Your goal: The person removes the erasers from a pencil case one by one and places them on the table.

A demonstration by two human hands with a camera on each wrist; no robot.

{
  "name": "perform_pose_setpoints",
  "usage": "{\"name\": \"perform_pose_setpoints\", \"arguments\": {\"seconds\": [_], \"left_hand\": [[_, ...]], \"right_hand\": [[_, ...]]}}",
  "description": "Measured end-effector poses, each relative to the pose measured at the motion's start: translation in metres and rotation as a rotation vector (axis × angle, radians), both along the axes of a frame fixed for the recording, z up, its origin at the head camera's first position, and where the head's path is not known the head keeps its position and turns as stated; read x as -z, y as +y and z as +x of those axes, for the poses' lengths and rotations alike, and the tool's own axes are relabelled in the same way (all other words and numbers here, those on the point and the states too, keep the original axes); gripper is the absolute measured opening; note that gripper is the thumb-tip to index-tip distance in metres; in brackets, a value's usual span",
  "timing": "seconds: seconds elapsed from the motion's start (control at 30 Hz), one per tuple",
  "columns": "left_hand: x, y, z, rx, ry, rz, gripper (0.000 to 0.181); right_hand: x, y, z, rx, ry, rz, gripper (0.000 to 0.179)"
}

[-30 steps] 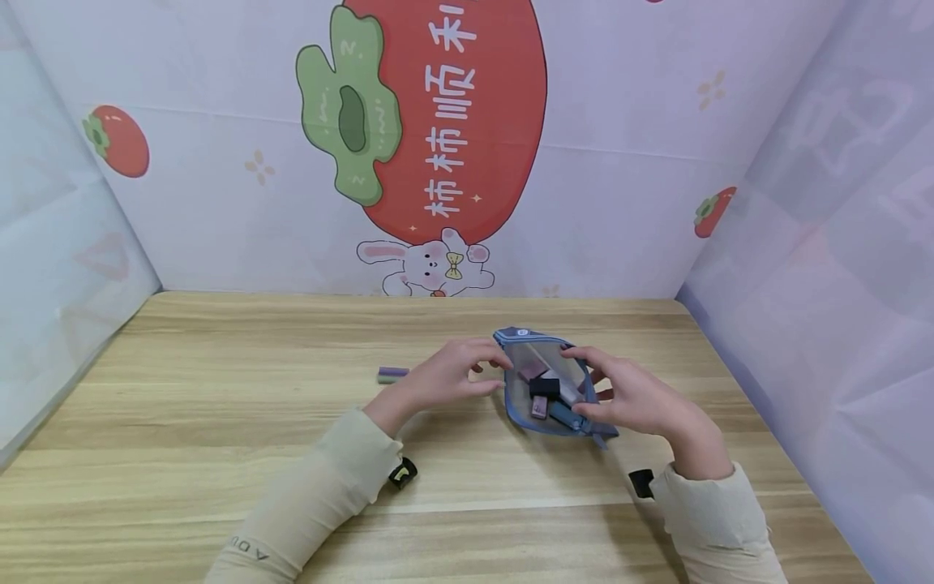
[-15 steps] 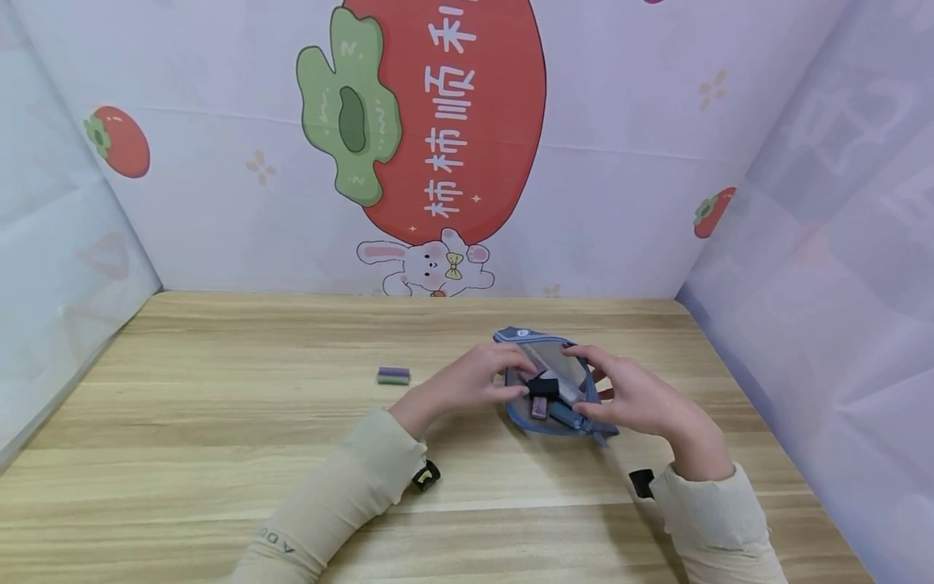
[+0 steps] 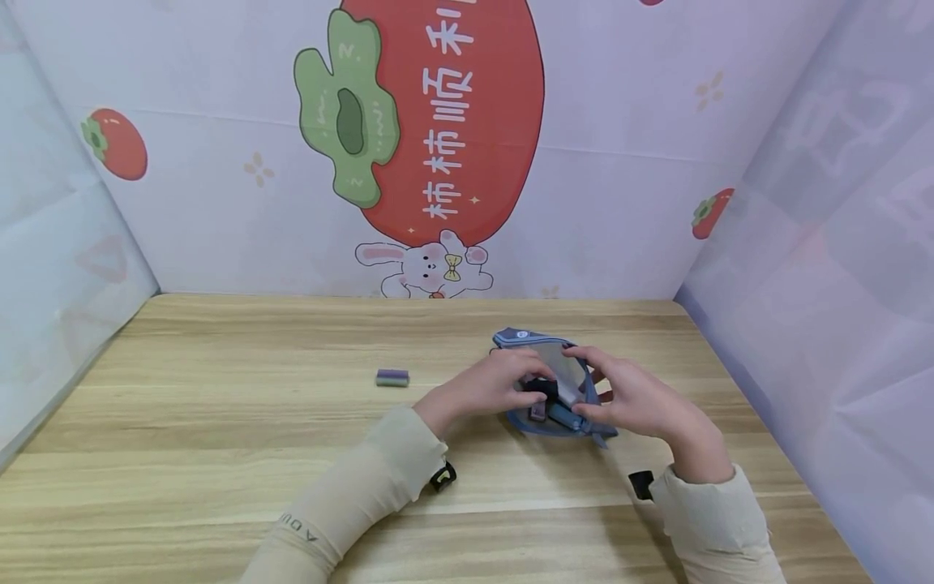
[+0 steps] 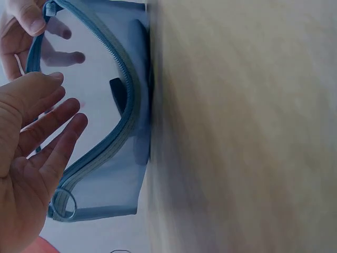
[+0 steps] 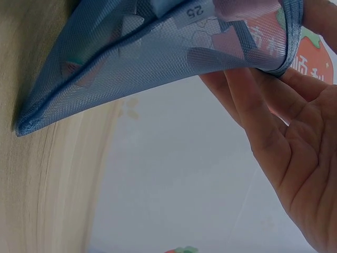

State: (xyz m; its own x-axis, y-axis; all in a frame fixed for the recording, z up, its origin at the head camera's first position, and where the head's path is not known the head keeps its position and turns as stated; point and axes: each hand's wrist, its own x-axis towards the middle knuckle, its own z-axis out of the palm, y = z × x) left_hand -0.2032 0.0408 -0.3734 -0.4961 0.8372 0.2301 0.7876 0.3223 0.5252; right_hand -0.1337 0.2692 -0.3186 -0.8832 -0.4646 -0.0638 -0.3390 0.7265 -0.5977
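Note:
A blue mesh zipper pouch stands on the table with its mouth open toward me. Inside lie a small black block, a small purple block and a blue item. My right hand grips the pouch's right rim, some fingers behind the mesh. Reaching into the mouth, my left hand has its fingertips beside the black block in the head view. In the left wrist view those fingers are spread, with nothing seen between them. Part of the contents is hidden by the left hand.
A small purple-and-green piece lies on the wooden table left of the pouch. Printed sheets form a back wall and walls at both sides. Black parts sit by both cuffs.
My left hand has moved right, from the pouch's left edge into its mouth and up to the black block. The right hand keeps its hold on the rim.

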Motion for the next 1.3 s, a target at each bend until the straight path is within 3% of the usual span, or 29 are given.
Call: {"name": "perform_pose_setpoints", "arguments": {"seconds": [0.27,0.6,0.83,1.1,1.3], "left_hand": [[0.005,0.015,-0.004,-0.003,0.021,-0.012,0.028],[0.001,0.021,-0.006,-0.043,0.007,-0.070,0.029],[0.004,0.019,-0.008,-0.051,-0.007,-0.118,0.032],[0.011,0.013,-0.015,-0.066,-0.097,-0.089,0.032],[0.009,0.011,-0.017,-0.073,-0.182,-0.101,0.034]], "right_hand": [[0.001,0.001,0.000,-0.017,0.024,-0.004,0.069],[0.000,0.000,0.000,-0.013,0.025,0.004,0.069],[0.001,-0.002,0.000,-0.013,0.030,0.016,0.069],[0.003,-0.004,0.000,-0.011,0.012,-0.003,0.069],[0.002,-0.005,-0.001,-0.016,0.013,0.003,0.069]]}}
